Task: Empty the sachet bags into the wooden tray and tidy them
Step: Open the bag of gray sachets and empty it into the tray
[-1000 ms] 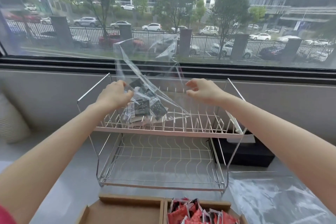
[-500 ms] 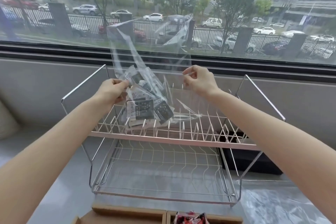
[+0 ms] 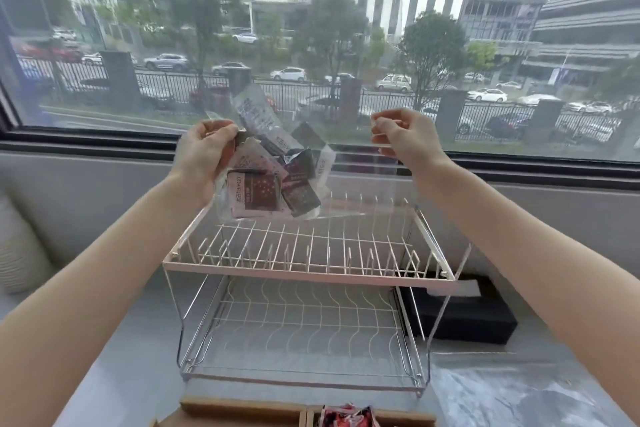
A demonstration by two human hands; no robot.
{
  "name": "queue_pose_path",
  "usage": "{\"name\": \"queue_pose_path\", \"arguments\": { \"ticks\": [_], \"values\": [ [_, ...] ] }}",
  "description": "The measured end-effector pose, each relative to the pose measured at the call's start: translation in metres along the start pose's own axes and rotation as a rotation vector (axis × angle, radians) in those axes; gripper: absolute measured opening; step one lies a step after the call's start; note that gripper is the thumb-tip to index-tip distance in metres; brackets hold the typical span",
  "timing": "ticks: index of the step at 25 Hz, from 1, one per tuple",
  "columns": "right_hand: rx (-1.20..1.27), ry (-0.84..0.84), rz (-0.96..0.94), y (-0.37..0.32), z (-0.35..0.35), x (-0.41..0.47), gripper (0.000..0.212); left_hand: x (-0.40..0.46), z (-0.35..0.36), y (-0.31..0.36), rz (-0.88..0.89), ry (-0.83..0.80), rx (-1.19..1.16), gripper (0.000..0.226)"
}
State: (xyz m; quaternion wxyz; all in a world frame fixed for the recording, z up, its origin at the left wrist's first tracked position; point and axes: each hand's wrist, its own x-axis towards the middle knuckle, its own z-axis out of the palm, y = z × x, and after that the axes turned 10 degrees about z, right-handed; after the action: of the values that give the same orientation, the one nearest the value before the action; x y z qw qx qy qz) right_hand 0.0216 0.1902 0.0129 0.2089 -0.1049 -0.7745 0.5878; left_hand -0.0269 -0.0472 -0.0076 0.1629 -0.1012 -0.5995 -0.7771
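A clear plastic bag (image 3: 353, 184) hangs in the air above the wire rack, holding several dark and pink sachets (image 3: 266, 184) bunched at its left end. My left hand (image 3: 206, 152) grips the bag's left edge beside the sachets. My right hand (image 3: 403, 135) pinches the bag's right edge at about the same height. The wooden tray (image 3: 242, 409) shows only at the bottom edge, with red sachets (image 3: 346, 416) in its right compartment.
A two-tier wire dish rack (image 3: 308, 274) stands on the grey counter below the bag. A black box (image 3: 464, 315) sits behind the rack's right side. Another clear plastic bag (image 3: 519, 392) lies flat on the counter at the right. A window runs along the back.
Both hands have lifted the bag of sachets off the rack's top tier and raised it. The sachets have slid toward the left hand.
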Motion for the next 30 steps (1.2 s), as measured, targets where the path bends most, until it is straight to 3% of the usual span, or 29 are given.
{"name": "queue_pose_path", "arguments": {
  "ticks": [5,10,14,22,30],
  "values": [
    [0.007,-0.003,-0.053,-0.029,-0.041,-0.056,0.014,-0.045,0.004,0.043,0.023,-0.054,-0.026,0.013],
    [0.001,0.017,-0.010,-0.015,-0.073,-0.119,0.021,-0.117,0.005,0.054,-0.050,-0.212,-0.043,0.018],
    [-0.033,0.008,0.081,0.028,-0.083,-0.169,0.020,-0.175,-0.008,0.025,-0.124,-0.249,0.078,0.015],
    [-0.070,-0.045,0.271,0.119,-0.085,-0.246,0.024,-0.267,-0.049,-0.051,-0.345,-0.247,0.082,0.021],
    [-0.169,-0.088,0.423,0.172,-0.077,-0.278,0.012,-0.300,-0.070,-0.092,-0.469,-0.319,0.166,0.014]
  ]
}}
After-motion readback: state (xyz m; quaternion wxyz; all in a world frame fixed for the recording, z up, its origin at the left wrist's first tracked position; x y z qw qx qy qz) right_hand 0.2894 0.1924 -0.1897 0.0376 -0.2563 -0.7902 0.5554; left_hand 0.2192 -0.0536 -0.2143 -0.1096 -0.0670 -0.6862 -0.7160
